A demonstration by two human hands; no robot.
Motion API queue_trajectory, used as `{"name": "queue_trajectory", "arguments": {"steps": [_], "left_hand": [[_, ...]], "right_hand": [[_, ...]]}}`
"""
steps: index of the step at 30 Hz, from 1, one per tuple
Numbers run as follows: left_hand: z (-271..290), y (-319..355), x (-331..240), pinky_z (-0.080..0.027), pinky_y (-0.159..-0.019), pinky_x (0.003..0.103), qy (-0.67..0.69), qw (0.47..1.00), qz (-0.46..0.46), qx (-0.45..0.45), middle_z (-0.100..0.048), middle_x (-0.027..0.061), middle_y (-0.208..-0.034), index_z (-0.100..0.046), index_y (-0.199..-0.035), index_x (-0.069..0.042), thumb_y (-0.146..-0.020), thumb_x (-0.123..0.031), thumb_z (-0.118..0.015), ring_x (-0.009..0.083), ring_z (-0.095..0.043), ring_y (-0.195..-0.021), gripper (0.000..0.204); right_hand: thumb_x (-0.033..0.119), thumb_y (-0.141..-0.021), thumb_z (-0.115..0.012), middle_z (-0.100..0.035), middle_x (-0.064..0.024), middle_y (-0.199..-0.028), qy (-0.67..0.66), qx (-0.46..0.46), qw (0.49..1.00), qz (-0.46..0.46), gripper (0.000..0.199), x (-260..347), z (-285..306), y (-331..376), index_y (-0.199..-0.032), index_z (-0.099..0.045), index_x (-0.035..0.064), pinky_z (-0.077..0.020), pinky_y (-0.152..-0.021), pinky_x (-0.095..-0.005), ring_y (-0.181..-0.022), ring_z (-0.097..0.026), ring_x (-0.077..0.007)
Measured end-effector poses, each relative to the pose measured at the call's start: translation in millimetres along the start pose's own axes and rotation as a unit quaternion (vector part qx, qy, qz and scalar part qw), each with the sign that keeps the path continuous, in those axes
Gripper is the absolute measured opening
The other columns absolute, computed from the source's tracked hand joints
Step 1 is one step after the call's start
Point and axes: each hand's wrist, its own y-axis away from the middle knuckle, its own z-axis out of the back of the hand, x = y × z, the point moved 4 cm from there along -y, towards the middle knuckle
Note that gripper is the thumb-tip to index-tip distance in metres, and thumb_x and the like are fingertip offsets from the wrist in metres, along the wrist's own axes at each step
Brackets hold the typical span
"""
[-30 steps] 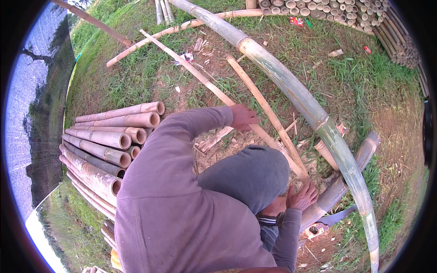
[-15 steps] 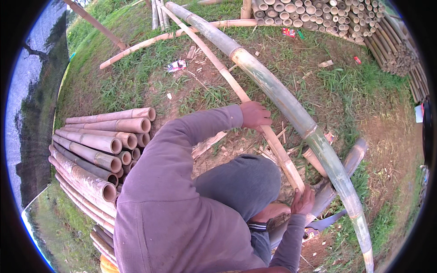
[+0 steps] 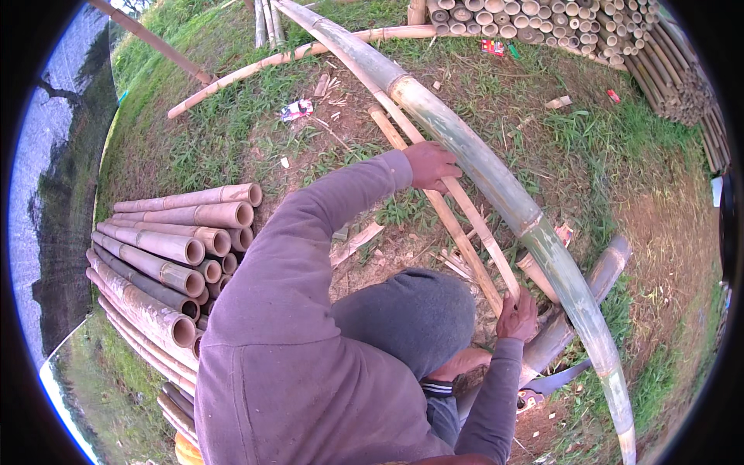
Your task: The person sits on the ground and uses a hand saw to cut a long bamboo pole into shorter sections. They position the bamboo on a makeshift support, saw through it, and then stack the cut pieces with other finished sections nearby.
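Note:
Two long, narrow bamboo strips lie side by side in front of me, slightly apart. My left hand is closed over them about midway, gripping the right-hand bamboo strip; whether it also grips the left-hand bamboo strip is partly hidden by the fingers. At the near end, my right hand pinches the tip of the right-hand strip. A thick greenish bamboo pole runs alongside on the right, and the strip's far part goes along its edge. My bent knee is left of the strips.
A stack of cut bamboo poles lies at left, another bamboo stack at far right. A thick bamboo length rests beneath the green pole, near a short bamboo piece. A saw lies by my right forearm. Wood chips litter the grass.
What looked like a single wide strip now shows as two narrow ones with a gap between. The held strip has shifted right toward the green pole, and my left hand moved slightly away from me.

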Motion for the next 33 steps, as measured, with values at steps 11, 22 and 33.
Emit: {"name": "queue_trajectory", "arguments": {"steps": [11,22,33], "left_hand": [[9,-6,13,-0.05,-0.099,0.048,-0.003,0.999,0.034,0.025,-0.065,0.0084,-0.113,-0.067,-0.132,-0.02,-0.082,-0.041,-0.081,0.0332,-0.066,-0.11,0.056],[11,-40,5,-0.047,-0.105,0.05,0.026,0.998,0.056,-0.034,-0.065,0.01,-0.118,-0.064,-0.138,-0.017,-0.084,-0.044,-0.08,0.033,-0.062,-0.114,0.062],[-25,-111,-45,-0.049,-0.105,0.045,0.024,0.992,0.027,-0.118,-0.072,0.0044,-0.125,-0.073,-0.127,-0.015,-0.095,-0.033,-0.072,0.0282,-0.065,-0.117,0.037]], "right_hand": [[0.033,-0.096,-0.072,-0.065,-0.0213,-0.104,0.011,-0.026,0.999,0.021,0.042,10,-1,-16,-0.126,-0.066,0.0045,-0.0498,-0.085,-0.0536,-0.095,-0.062,-0.0441],[0.041,-0.091,-0.076,-0.069,-0.0124,-0.106,0.045,-0.061,0.997,0.031,0.043,-9,34,-66,-0.123,-0.07,0.0132,-0.0491,-0.089,-0.0496,-0.101,-0.065,-0.0375],[0.044,-0.089,-0.077,-0.061,-0.0085,-0.13,0.134,-0.178,0.972,-0.08,0.05,-42,56,-87,-0.133,-0.068,0.0216,-0.0366,-0.11,-0.0551,-0.127,-0.054,-0.033]]}}
